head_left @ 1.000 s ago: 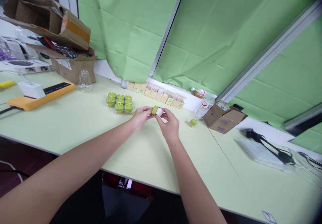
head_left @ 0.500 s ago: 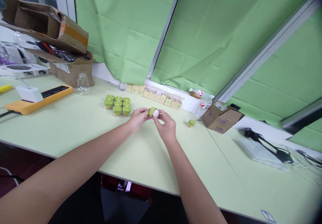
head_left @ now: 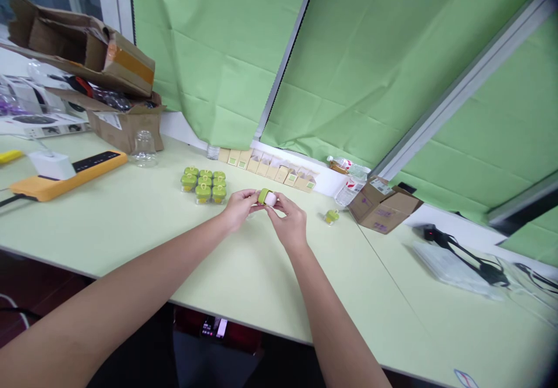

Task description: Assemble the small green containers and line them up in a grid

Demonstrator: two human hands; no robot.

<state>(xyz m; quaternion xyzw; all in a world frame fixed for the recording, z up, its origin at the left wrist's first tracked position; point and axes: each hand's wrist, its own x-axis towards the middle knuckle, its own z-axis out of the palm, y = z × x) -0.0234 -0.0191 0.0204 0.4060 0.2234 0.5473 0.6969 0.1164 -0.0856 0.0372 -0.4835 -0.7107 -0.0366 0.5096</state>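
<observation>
Both hands meet over the middle of the table (head_left: 244, 277). Between their fingertips is a small green lid (head_left: 263, 196) with a whitish rounded part (head_left: 271, 199) at its right side. My left hand (head_left: 239, 208) is closed on the green lid from the left. From the right, my right hand (head_left: 289, 219) pinches at the whitish part. Something clear, mostly hidden, shows just below the left fingers. Several small clear jars with green lids (head_left: 203, 193) stand grouped to the left. One more green-lidded jar (head_left: 331, 217) stands to the right of my right hand.
Small cardboard boxes (head_left: 265, 165) line the wall. A clear jar (head_left: 144, 148), an orange power strip (head_left: 93, 170) and stacked cartons (head_left: 124, 124) are left. Plastic bottles (head_left: 349, 190), an opened carton (head_left: 383, 205), black cables (head_left: 466, 254) and a plastic bag (head_left: 451, 269) lie right.
The view has shifted very slightly. My hands stay in nearly the same place, still on the green lid and whitish part.
</observation>
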